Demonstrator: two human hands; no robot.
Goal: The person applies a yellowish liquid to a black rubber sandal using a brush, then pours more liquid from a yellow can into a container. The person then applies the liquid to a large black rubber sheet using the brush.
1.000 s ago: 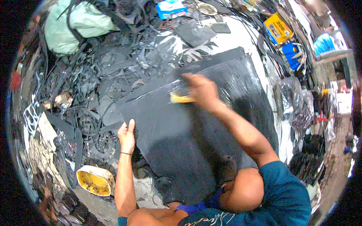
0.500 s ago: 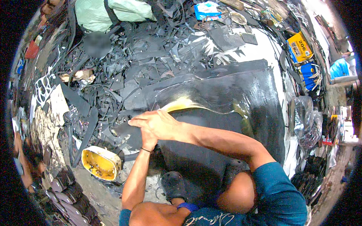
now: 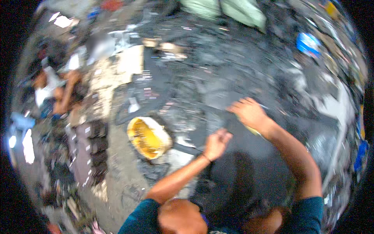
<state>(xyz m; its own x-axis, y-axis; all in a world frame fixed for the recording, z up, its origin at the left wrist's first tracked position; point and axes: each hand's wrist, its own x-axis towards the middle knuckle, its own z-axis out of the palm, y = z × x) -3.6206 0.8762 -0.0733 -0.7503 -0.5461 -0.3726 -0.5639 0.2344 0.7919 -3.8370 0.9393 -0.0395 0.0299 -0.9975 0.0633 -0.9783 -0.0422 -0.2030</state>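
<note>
A broad black sheet [image 3: 259, 167] lies over the ground in front of me and reaches toward my legs. My left hand [image 3: 217, 146] is at its left edge, fingers bent and closed; they seem to pinch the edge, though blur softens the detail. Farther off and to the right, my right hand [image 3: 251, 116] rests over the sheet, its fingers apart and slightly bent. A thin yellowish patch shows beneath the right wrist. The two hands are separate.
A yellow-lined tub [image 3: 150, 138] with a white rim stands left of my left hand. Dark scraps cover the ground beyond. Stacked dark pieces [image 3: 87, 152] are farther left, near a seated person [image 3: 58, 91]. Pale green sacks [image 3: 243, 13] and a blue packet [image 3: 308, 44] lie at the back.
My hands, earlier one over the other at the sheet's left edge, have come apart. The view has swung left, so the tub and sacks appear farther right.
</note>
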